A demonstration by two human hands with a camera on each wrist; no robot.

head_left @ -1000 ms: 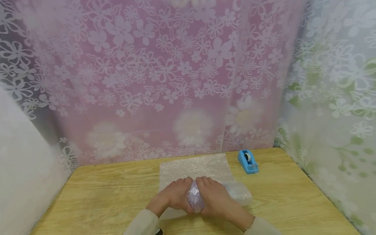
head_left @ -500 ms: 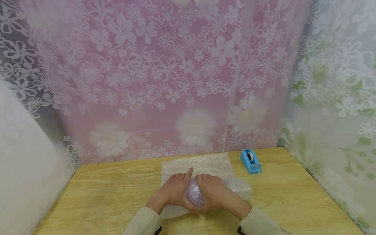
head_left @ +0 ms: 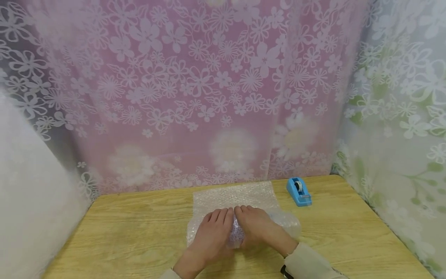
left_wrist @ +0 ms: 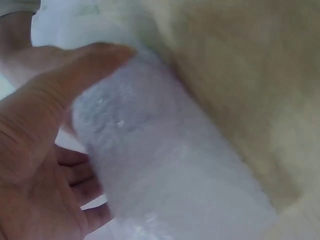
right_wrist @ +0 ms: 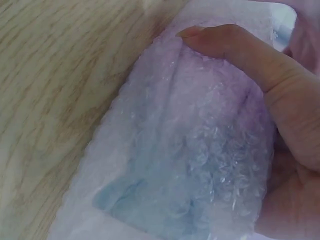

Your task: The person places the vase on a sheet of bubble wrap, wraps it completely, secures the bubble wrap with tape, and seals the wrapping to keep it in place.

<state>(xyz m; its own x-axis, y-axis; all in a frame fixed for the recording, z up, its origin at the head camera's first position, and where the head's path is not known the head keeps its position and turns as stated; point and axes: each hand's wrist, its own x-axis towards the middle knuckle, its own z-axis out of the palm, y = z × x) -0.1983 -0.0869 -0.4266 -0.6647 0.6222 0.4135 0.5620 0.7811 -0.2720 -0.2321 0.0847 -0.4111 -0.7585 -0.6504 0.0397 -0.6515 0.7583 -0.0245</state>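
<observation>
A purple object point(head_left: 237, 232) shows through a layer of clear bubble wrap point(head_left: 237, 195) on the table, forming a rolled bundle. My left hand point(head_left: 213, 234) holds the bundle's left part, its thumb point(left_wrist: 95, 65) across the top and its other fingers on the far side. On the right part my right hand point(head_left: 257, 225) grips the same bundle, its thumb point(right_wrist: 230, 42) pressed over the wrap. A pale blue patch point(right_wrist: 150, 200) shows through the plastic in the right wrist view. What exactly is wrapped inside cannot be made out.
A blue tape dispenser point(head_left: 299, 192) stands at the back right of the wooden table point(head_left: 139, 228). The flat part of the wrap reaches toward the back edge. Behind the table hangs a pink flowered curtain point(head_left: 209, 97), with another at the right.
My left hand's raised finger has come down beside the others, and the hand has shifted over the bundle. The wrap's left end now sits higher. My right hand has stayed nearly in place.
</observation>
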